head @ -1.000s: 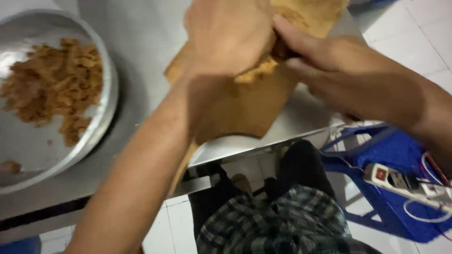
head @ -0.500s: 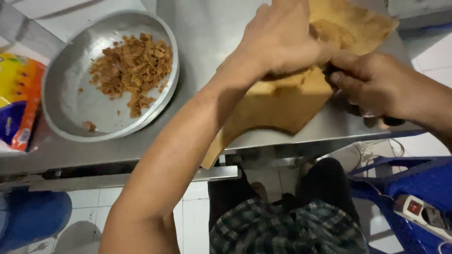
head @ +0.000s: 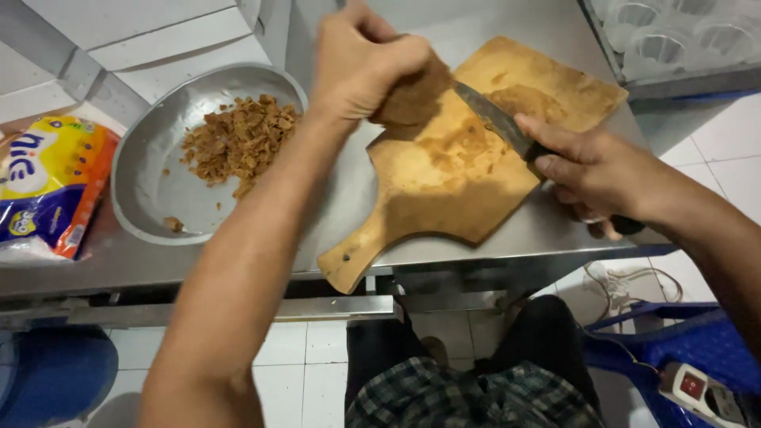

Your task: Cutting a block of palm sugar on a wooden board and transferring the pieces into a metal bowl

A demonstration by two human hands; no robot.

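Both hands work over the wooden cutting board (head: 460,170) in the head view, the only view there is. Left hand (head: 361,67) is curled into a fist around a brown piece of food (head: 412,99), pressing it onto the upper left part of the board. Right hand (head: 590,170) is wrapped tight around the dark handle of a knife (head: 495,119), forefinger stretched along the top, the blade angled up and left so its tip meets the brown piece just beside the left hand's fingers.

That piece looks flat and dark brown, with a rough, fibrous surface; only its right part shows, the rest is hidden in the fist. Brown smears and crumbs mark the board beneath it. The board, with its paddle-like handle pointing toward the person, lies on a steel table (head: 238,261) and hangs slightly over the near edge.

Left of the board sits a round metal pan (head: 147,198) holding a heap of brown chopped bits (head: 238,139). Farther left lies a yellow and blue plastic packet (head: 47,186).

Compared with half a second ago, the view has drawn back and shifted, so the whole board and the blade now show; then the hands lay close together and hid the knife. The pan and its heap stand as before.
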